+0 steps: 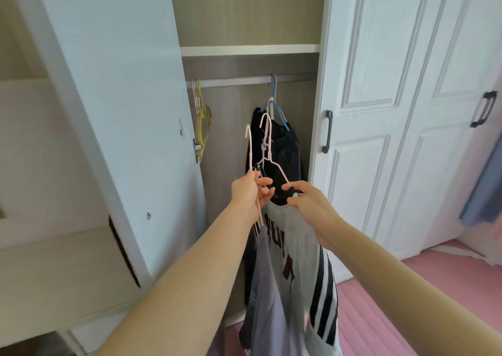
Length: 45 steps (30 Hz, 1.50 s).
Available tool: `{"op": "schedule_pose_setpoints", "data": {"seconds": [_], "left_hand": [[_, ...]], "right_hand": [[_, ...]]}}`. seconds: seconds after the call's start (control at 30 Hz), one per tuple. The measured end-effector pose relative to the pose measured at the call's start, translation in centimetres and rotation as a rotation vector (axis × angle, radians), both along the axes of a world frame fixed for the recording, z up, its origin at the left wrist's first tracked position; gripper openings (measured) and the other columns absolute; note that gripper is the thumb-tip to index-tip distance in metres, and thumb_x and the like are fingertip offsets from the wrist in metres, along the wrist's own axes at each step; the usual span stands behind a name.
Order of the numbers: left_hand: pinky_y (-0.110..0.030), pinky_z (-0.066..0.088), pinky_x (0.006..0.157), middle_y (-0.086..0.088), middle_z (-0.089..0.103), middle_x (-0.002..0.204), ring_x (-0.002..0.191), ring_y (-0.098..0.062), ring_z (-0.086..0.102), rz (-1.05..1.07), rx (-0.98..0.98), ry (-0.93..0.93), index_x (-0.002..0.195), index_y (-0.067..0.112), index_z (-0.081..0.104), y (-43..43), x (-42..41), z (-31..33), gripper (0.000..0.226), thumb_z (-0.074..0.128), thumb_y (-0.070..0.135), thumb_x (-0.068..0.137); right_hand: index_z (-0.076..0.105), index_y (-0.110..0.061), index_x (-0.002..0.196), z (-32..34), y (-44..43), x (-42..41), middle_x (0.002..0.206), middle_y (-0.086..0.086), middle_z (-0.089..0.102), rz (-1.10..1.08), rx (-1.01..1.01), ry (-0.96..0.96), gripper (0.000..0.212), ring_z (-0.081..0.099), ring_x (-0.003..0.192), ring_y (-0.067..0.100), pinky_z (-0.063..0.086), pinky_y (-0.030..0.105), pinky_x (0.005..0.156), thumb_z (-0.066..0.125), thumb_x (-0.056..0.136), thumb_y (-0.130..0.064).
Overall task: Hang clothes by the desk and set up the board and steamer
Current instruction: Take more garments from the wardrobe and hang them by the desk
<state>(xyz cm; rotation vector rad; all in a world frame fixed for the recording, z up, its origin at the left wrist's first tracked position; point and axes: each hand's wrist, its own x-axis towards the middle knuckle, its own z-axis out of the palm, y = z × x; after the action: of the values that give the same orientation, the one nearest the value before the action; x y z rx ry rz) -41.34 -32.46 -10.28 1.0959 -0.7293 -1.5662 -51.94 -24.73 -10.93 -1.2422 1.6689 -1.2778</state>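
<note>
Both arms reached out straight toward the open wardrobe (pixel 244 138). The left hand (pixel 248 195) was closed around the thin stems of some white wire hangers (pixel 264 149), with the fingers curled and the thumb on top. The hooks of those hangers stuck up above the hand, below the wardrobe's rail (pixel 239 81) and not on it. The right hand (pixel 307 198) pinched the shoulder of a grey shirt (pixel 293 247) where it sat on a hanger, with the thumb and first fingers pressed together on the cloth.

The grey shirt hung down from both hands, in front of the wardrobe's open middle. It had black stripes down one sleeve and dark red letters on the chest, but the folds hid them too much to read. A plain purple-grey shirt (pixel 267 287) hung beside it, under the left hand.

Dark clothes (pixel 285 149) hung on a blue hanger (pixel 274 103) on the rail inside the wardrobe. Yellow and pink hangers (pixel 202 119) hung bare at the rail's left end.
</note>
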Motion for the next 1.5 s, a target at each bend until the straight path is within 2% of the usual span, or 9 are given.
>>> {"op": "schedule_pose_setpoints", "data": {"seconds": [0.1, 0.23, 0.47, 0.53, 0.67, 0.83, 1.0, 1.27, 1.5], "left_hand": [[-0.029, 0.058, 0.060, -0.010, 0.065, 0.076, 0.043, -0.011, 0.049, -0.051, -0.004, 0.031, 0.110, 0.009, 0.056, 3.8, 0.6, 0.1, 0.017, 0.046, 0.020, 0.101], [-0.033, 0.060, 0.064, -0.014, 0.072, 0.077, 0.045, -0.015, 0.055, -0.134, -0.049, 0.068, 0.109, 0.008, 0.052, 7.9, 1.8, 0.1, 0.016, 0.041, 0.017, 0.102], [-0.031, 0.059, 0.061, -0.008, 0.076, 0.086, 0.067, -0.022, 0.073, -0.333, -0.212, -0.105, 0.091, 0.012, 0.048, 13.6, 4.7, 0.3, 0.029, 0.033, 0.033, 0.105], [-0.031, 0.059, 0.065, -0.005, 0.076, 0.090, 0.072, -0.023, 0.073, -0.376, -0.275, -0.200, 0.095, 0.010, 0.052, 15.3, 5.8, -0.1, 0.030, 0.034, 0.032, 0.105], [-0.032, 0.060, 0.071, 0.000, 0.076, 0.092, 0.075, -0.023, 0.074, -0.417, -0.412, -0.399, 0.103, 0.012, 0.065, 19.2, 8.3, -0.9, 0.027, 0.045, 0.030, 0.101], [-0.032, 0.060, 0.075, -0.001, 0.077, 0.091, 0.077, -0.024, 0.074, -0.489, -0.469, -0.479, 0.104, 0.010, 0.070, 24.9, 11.6, -1.4, 0.025, 0.053, 0.027, 0.098], [-0.026, 0.060, 0.068, 0.000, 0.077, 0.087, 0.075, -0.022, 0.074, -0.449, -0.415, -0.434, 0.105, 0.008, 0.070, 30.4, 14.1, -2.3, 0.023, 0.057, 0.024, 0.096], [-0.025, 0.057, 0.059, -0.006, 0.076, 0.087, 0.069, -0.020, 0.074, -0.337, -0.215, -0.204, 0.103, 0.005, 0.069, 36.3, 17.1, -2.3, 0.022, 0.060, 0.023, 0.094], [-0.031, 0.059, 0.070, -0.005, 0.067, 0.071, 0.070, -0.017, 0.071, -0.316, -0.118, 0.086, 0.108, 0.005, 0.069, 39.5, 19.0, -2.8, 0.037, 0.054, 0.036, 0.096]], "right_hand": [[0.057, -0.020, 0.121, 0.0, 3.7, 0.8, 0.125, 0.001, 0.052, -0.007, -0.008, -0.017, 0.032, 0.050, 0.094, 0.007, 0.036, 0.014, 0.063, 0.047, 0.095, -0.004], [0.059, -0.021, 0.118, -0.1, 7.6, 1.7, 0.126, 0.005, 0.056, -0.012, -0.004, -0.046, 0.031, 0.049, 0.121, 0.020, 0.042, 0.029, 0.092, 0.048, 0.094, -0.004], [0.062, -0.023, 0.113, -0.4, 13.7, 2.6, 0.120, 0.007, 0.061, -0.034, 0.006, -0.088, 0.030, 0.052, 0.121, 0.024, 0.042, 0.043, 0.104, 0.050, 0.093, -0.005], [0.063, -0.024, 0.111, -0.5, 15.6, 3.1, 0.119, 0.006, 0.061, -0.042, 0.005, -0.087, 0.030, 0.052, 0.120, 0.024, 0.043, 0.042, 0.102, 0.050, 0.092, -0.004], [0.063, -0.021, 0.113, -0.9, 19.7, 4.9, 0.110, 0.004, 0.059, -0.046, 0.011, -0.094, 0.029, 0.051, 0.110, 0.020, 0.043, 0.022, 0.075, 0.050, 0.093, -0.004], [0.063, -0.020, 0.111, -1.7, 25.4, 7.9, 0.114, 0.008, 0.062, -0.068, 0.036, -0.124, 0.029, 0.053, 0.105, 0.018, 0.039, 0.022, 0.068, 0.049, 0.092, -0.002], [0.064, -0.022, 0.109, -2.3, 31.2, 10.7, 0.119, 0.010, 0.062, -0.078, 0.053, -0.123, 0.030, 0.053, 0.116, 0.022, 0.042, 0.027, 0.081, 0.050, 0.092, -0.002], [0.066, -0.026, 0.104, -2.0, 38.3, 13.1, 0.112, 0.008, 0.063, -0.029, 0.071, -0.120, 0.030, 0.056, 0.107, 0.020, 0.042, 0.028, 0.082, 0.051, 0.091, -0.004], [0.067, -0.031, 0.103, -1.5, 41.4, 14.4, 0.106, 0.002, 0.064, 0.109, 0.093, -0.071, 0.029, 0.056, 0.107, 0.016, 0.041, 0.033, 0.093, 0.053, 0.092, -0.009]]}}
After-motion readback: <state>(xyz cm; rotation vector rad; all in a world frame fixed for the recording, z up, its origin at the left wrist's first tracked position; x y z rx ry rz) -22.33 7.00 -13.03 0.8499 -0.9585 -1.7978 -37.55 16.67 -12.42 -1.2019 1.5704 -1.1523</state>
